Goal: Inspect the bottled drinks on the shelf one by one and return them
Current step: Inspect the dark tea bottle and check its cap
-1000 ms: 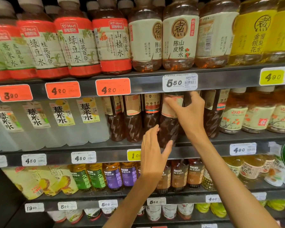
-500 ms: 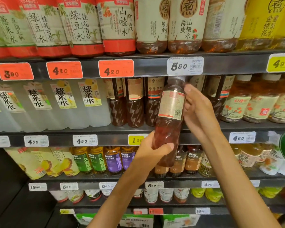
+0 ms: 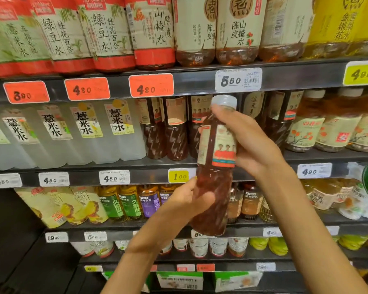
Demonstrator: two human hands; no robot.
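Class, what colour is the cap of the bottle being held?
Pale grey cap on the bottle; shown in the head view.

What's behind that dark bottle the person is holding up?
Behind the held bottle runs the grey shelf edge with a yellow price tag peeking out beside it. Matching dark bottles stand on that shelf to its left. Whatever sits directly behind it is covered.

Glossy clear plastic bottle (image 3: 215,166), paper-like label.
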